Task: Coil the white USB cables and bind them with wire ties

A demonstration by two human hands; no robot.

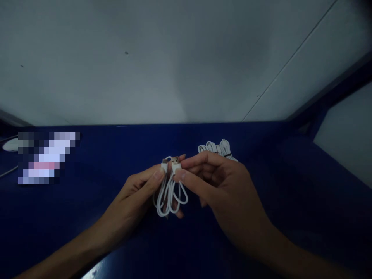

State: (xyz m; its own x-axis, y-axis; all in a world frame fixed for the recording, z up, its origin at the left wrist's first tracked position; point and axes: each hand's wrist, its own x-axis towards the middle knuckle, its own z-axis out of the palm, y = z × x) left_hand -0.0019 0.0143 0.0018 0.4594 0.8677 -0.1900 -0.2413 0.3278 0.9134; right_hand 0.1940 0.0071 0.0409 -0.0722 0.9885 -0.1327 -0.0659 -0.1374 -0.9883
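Note:
A white USB cable (pixel 167 203), folded into several loops, is held between my two hands above the dark blue surface. My left hand (pixel 139 190) pinches it near the smaller plug, with the thumb on top and some fingers behind the loops. With thumb and index finger, my right hand (pixel 223 182) grips the cable just below the larger metal USB plug. Both plugs point away from me, side by side. Just beyond my right hand lie several bundled white cables (pixel 225 147) with dark ties, partly hidden by that hand.
The dark blue surface (pixel 95 209) meets a pale wall (pixel 145 85) at the back. At the left are a pixelated bright object (pixel 55 155) and a white rounded item (pixel 10 145) beside a thin cord. A blue frame (pixel 328 100) stands at the right.

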